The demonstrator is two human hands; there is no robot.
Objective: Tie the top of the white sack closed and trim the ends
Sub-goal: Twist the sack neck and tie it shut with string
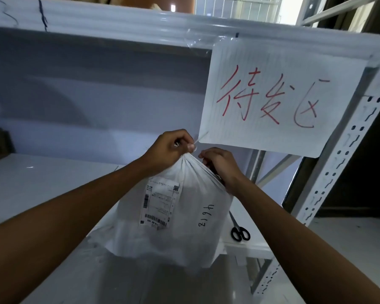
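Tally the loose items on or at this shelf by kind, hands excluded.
White sack: 1
Tie strip at the sack's neck: 1
Black-handled scissors: 1
Paper sign with red writing: 1
Total: 4

Both forearms reach forward and upward, converging. The left hand (170, 147) is curled into a fist, thumb pressed against the index finger in a pinch. Just beside it, slightly lower, the right hand (219, 164) bends down at the wrist, fingers closed.

Paper sign (281, 97) reads 待发区; sack (184, 227) shows 46112
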